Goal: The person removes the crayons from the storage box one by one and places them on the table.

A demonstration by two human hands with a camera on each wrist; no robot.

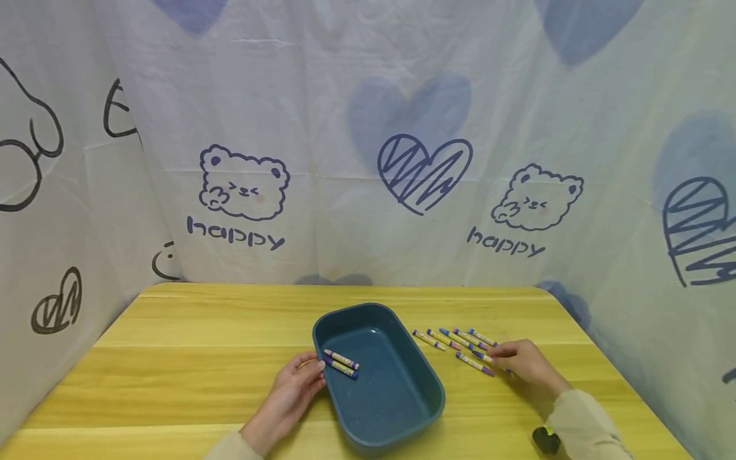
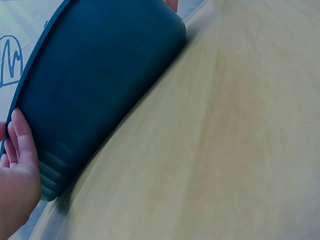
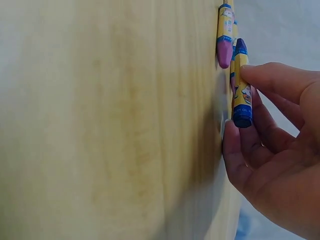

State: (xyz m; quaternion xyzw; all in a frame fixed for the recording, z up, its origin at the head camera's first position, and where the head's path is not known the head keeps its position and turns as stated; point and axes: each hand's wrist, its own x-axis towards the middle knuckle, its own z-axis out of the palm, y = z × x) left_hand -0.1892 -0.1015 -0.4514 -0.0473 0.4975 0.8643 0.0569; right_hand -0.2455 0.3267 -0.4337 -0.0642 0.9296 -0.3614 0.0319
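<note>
My left hand (image 1: 291, 394) holds the left rim of a dark teal plastic bin (image 1: 397, 409), its fingers (image 2: 24, 137) against the outer wall. Inside the bin, two crayons (image 1: 342, 362) lie side by side near that hand. To the bin's right, my right hand (image 1: 528, 365) pinches a dark blue oil pastel crayon (image 3: 243, 90) with a yellow wrapper between thumb and fingers. Several more crayons (image 1: 443, 338) lie in a loose slanted row beside it. A purple-tipped crayon (image 1: 475, 364) rests nearest the front of that group.
Below my right sleeve sits a small black object (image 1: 545, 441) with a yellow-green bit, partly covered. The wooden table (image 1: 201, 358) ends at a white printed curtain (image 1: 333, 230) behind, with more curtain on both sides.
</note>
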